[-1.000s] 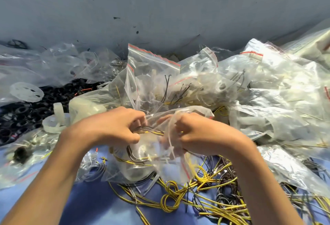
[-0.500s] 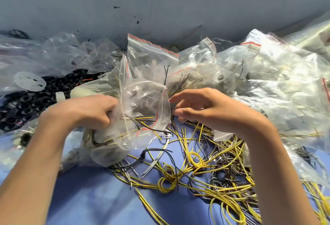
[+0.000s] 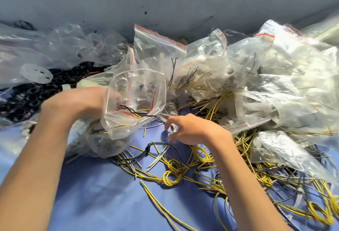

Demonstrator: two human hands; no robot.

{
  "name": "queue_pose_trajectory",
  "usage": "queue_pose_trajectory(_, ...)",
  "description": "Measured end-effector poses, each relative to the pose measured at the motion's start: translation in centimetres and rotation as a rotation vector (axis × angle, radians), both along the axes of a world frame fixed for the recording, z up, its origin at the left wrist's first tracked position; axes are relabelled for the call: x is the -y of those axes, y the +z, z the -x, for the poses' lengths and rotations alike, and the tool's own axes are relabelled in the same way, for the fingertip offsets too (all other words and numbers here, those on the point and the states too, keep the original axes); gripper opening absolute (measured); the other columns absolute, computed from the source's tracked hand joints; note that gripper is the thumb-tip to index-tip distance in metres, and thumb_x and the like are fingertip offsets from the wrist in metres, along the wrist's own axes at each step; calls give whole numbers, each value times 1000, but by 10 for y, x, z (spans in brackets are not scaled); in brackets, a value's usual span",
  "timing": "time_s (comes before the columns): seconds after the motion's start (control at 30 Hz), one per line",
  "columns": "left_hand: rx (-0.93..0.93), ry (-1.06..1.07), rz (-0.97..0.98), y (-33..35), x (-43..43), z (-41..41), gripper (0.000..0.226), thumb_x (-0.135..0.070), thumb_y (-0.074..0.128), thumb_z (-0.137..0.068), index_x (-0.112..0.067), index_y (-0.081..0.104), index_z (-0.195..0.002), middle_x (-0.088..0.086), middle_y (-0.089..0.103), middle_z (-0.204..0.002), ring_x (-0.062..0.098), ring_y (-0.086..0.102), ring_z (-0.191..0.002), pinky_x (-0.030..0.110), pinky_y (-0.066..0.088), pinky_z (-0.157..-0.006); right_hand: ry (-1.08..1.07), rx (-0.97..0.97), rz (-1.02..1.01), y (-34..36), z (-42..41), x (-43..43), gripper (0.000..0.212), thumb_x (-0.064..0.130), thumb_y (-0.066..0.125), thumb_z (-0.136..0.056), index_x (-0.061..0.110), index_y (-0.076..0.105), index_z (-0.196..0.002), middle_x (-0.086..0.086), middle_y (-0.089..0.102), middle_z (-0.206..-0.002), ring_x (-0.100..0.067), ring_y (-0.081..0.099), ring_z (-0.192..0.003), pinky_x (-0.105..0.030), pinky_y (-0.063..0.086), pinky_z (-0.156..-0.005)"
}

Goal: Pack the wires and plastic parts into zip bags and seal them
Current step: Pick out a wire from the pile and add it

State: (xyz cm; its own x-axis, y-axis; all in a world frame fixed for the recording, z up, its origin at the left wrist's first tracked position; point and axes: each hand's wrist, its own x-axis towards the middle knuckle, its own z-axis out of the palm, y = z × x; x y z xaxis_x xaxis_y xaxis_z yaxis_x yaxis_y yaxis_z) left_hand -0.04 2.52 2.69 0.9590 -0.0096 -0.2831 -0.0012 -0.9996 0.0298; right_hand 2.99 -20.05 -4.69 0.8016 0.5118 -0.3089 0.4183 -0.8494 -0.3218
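The left hand (image 3: 78, 102) grips the left side of a clear zip bag (image 3: 139, 91) near its mouth, its fingers curled into the plastic and partly seen through it. It holds the bag up off the blue cloth (image 3: 91, 194) with the mouth gaping wide toward the camera. The bag's red seal line runs along the rim, and a few black and yellow wire ends poke out over the lower lip. The bag's bulging bottom sags onto the cloth below the left wrist with more wire coiled inside. The right hand (image 3: 192, 128) is low over the cloth, just right of the bag and apart from it, palm down. Its thumb and fingers are curled toward a small clear plastic part (image 3: 172, 130) lying among thin grey leads (the fingertips are blurred, so I cannot tell whether they already pinch it or only touch it). In front of that hand the loose wires (image 3: 172, 174) spread across the cloth in a tangle, mostly yellow loops with black and grey strands. A tied black bundle (image 3: 147, 149) lies near the bag's bottom. To the right and behind, a heap of filled bags (image 3: 275, 87) is piled against the grey wall (image 3: 165, 1), some with red seal strips showing. At far left lie a mass of black rings (image 3: 27, 100) and a white perforated disc (image 3: 36, 73), beside more crumpled clear plastic.
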Motion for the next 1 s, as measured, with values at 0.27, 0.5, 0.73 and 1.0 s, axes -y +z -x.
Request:
queue_pose_trajectory(0.27,275,-115,138,19,13,13,23,-24,48,-90,-11,60,-105,7,63,-106,25,55,-98,33,43,-85,-100,76,-4,-3,-2,4,35,42,64,-83,25,51,-112,-8,60,-101,-29,58,-88,-37,50,-79)
queue_pose_trajectory(0.5,680,-299,520,37,46,25,39,-33,34,-87,-21,59,-115,-4,59,-108,9,53,-95,23,37,-86,-90,129,5,0,6,-3,42,44,61,-84,34,51,-123,0,45,-74,-31,57,-89,-33,41,-71)
queue_pose_trajectory(0.73,485,-434,349,19,62,23,38,-35,54,-90,-25,51,-127,-3,50,-120,13,49,-112,23,33,-97,-72,149,2,5,8,-3,20,21,55,-79,15,60,-98,-10,67,-96,-31,67,-85,-37,55,-82)
queue_pose_trajectory(1.0,471,-422,393,18,63,22,47,-5,53,-89,-33,49,-126,-6,50,-117,9,48,-106,24,35,-94,-71,221,-198,37,10,5,15,13,52,-74,26,55,-79,-3,65,-73,-26,62,-74,-26,45,-58)
